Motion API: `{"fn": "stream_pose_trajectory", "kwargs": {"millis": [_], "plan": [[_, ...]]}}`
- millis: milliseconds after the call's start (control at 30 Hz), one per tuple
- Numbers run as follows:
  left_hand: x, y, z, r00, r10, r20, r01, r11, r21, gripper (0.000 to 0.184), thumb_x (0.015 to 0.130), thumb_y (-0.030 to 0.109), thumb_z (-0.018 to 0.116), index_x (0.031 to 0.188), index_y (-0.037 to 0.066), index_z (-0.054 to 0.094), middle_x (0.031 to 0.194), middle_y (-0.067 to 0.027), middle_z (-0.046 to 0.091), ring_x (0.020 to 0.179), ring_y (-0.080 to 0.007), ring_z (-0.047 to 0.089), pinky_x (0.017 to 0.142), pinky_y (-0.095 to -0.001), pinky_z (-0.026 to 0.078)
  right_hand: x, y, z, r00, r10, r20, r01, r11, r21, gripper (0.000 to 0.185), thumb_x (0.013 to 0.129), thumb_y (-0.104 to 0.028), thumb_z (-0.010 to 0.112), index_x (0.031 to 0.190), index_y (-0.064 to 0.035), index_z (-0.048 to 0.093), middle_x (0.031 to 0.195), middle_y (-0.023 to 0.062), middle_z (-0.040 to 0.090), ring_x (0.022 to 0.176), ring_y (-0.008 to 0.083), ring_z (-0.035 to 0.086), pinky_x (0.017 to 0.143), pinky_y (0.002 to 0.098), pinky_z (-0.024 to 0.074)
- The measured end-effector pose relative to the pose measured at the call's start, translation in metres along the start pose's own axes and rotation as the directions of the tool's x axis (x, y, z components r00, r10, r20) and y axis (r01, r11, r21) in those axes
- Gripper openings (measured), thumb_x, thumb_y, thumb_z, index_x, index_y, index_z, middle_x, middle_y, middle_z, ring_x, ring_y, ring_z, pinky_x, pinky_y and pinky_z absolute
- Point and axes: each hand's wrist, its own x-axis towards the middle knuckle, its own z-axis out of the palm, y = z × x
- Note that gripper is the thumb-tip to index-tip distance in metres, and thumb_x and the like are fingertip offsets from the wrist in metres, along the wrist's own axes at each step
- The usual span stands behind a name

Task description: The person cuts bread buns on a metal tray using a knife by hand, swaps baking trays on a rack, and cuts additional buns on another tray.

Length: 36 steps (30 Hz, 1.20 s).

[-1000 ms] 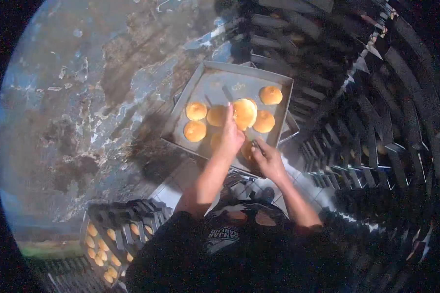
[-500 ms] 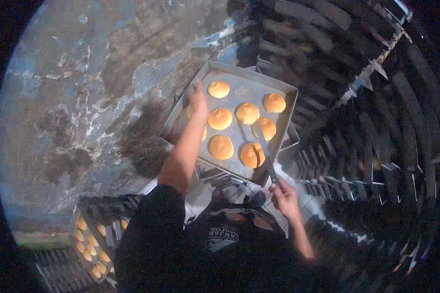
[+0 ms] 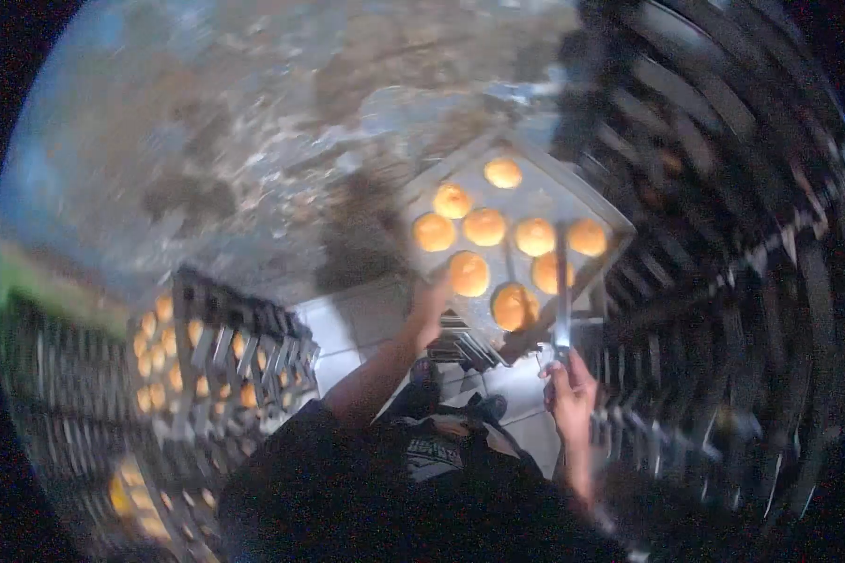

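Note:
A square metal baking tray [image 3: 546, 194] holds several round golden-brown buns [image 3: 483, 227] in front of me. My left hand [image 3: 430, 308] is closed at the tray's near left side, close to a bun; motion blur hides its fingertips. Gripped by the handle in my right hand [image 3: 571, 387] is a spatula [image 3: 562, 291] with a long, narrow metal blade. Its blade points away from me over the right part of the tray, beside the buns there. The nearest bun [image 3: 514, 308] has a dark shadow across its right side.
Dark racks [image 3: 667, 375] rise along the right side. At lower left, another rack [image 3: 244, 319] carries trays of buns [image 3: 160, 347]. A stained, peeling surface [image 3: 253, 141] fills the upper left. Pale floor tiles [image 3: 347, 324] show below.
The baking tray has turned and sits farther right in view. My left hand has shifted lower, uncovering buns on the left. The spatula blade points straighter away. More of the left rack shows.

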Motion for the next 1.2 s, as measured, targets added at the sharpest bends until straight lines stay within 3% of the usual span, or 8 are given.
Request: {"fn": "stream_pose_trajectory", "kwargs": {"millis": [267,467,600,633,667,767,1067,1200], "plan": [[0.009,-0.027,-0.040,0.930,0.184,-0.318,-0.309,0.858,-0.410,0.031,0.090,0.017,0.067,0.115,-0.001,0.064,0.095,-0.0055,0.065,0.081,-0.0167,0.061,0.065,-0.0357,0.049,-0.023,-0.028,0.018,0.985,-0.140,0.098,0.149,0.985,-0.092,0.025,0.104,-0.019,0.056,0.123,-0.0037,0.061,0.080,0.0005,0.064,0.054,0.0031,0.046,0.045,0.0195,0.0340],[-0.054,0.020,-0.215,0.710,0.535,-0.457,-0.389,0.840,0.379,0.031,0.090,0.015,0.062,0.112,-0.006,0.064,0.090,-0.0144,0.070,0.080,-0.0252,0.068,0.069,-0.0389,0.055,-0.036,-0.031,0.070,0.978,-0.082,0.193,0.094,0.994,-0.058,0.029,0.104,-0.022,0.056,0.127,-0.0041,0.057,0.078,0.0021,0.062,0.050,0.0058,0.048,0.040,0.0221,0.0372],[-0.156,0.084,-0.327,0.720,0.419,-0.553,-0.531,0.846,-0.052,0.025,0.092,0.016,0.059,0.106,-0.004,0.065,0.084,-0.0104,0.069,0.065,-0.0207,0.063,0.059,-0.0352,0.053,-0.030,-0.014,0.121,0.931,-0.111,0.348,0.150,0.985,-0.086,0.026,0.105,-0.021,0.054,0.125,-0.0036,0.055,0.081,0.0045,0.061,0.048,0.0069,0.048,0.037,0.0229,0.0381],[-0.159,0.076,-0.393,0.588,0.561,-0.583,-0.395,0.828,0.398,0.024,0.092,0.015,0.059,0.105,-0.004,0.065,0.085,-0.0090,0.069,0.063,-0.0168,0.059,0.056,-0.0348,0.050,-0.036,-0.023,0.144,0.921,-0.077,0.382,0.129,0.985,-0.112,0.028,0.106,-0.021,0.053,0.128,-0.0034,0.054,0.081,0.0047,0.062,0.049,0.0071,0.048,0.039,0.0227,0.0384],[-0.179,0.082,-0.408,0.595,0.444,-0.670,-0.603,0.798,-0.006,0.023,0.091,0.014,0.059,0.105,-0.004,0.064,0.087,-0.0080,0.068,0.068,-0.0161,0.061,0.059,-0.0342,0.050,-0.036,-0.026,0.168,0.916,-0.069,0.396,0.124,0.985,-0.116,0.028,0.106,-0.021,0.053,0.128,-0.0034,0.054,0.081,0.0047,0.062,0.049,0.0071,0.048,0.039,0.0227,0.0384],[-0.227,0.090,-0.483,0.477,0.426,-0.769,-0.550,0.827,0.117,0.017,0.088,0.011,0.062,0.101,0.000,0.064,0.089,-0.0082,0.066,0.079,-0.0179,0.065,0.066,-0.0341,0.054,-0.046,-0.026,0.227,0.895,0.046,0.444,0.057,0.975,-0.217,0.033,0.105,-0.022,0.054,0.132,-0.0033,0.053,0.079,0.0043,0.062,0.052,0.0065,0.050,0.043,0.0220,0.0386],[-0.214,0.037,-0.526,0.543,0.315,-0.778,-0.412,0.908,0.079,0.039,0.088,0.010,0.059,0.125,-0.003,0.060,0.104,-0.0091,0.067,0.093,-0.0178,0.062,0.084,-0.0332,0.050,-0.074,-0.006,0.345,0.887,0.052,0.458,0.101,0.948,-0.303,0.031,0.102,-0.025,0.057,0.127,-0.0061,0.058,0.077,-0.0035,0.059,0.051,0.0029,0.046,0.043,0.0208,0.0350],[-0.160,-0.020,-0.514,0.605,0.257,-0.754,-0.301,0.950,0.082,0.048,0.090,0.014,0.061,0.134,-0.005,0.055,0.113,-0.0131,0.068,0.101,-0.0213,0.064,0.089,-0.0364,0.051,-0.061,0.015,0.339,0.830,0.305,0.466,-0.080,0.894,-0.441,0.026,0.101,-0.024,0.058,0.120,-0.0068,0.060,0.087,0.0026,0.067,0.054,0.0069,0.053,0.043,0.0247,0.0407]]}}
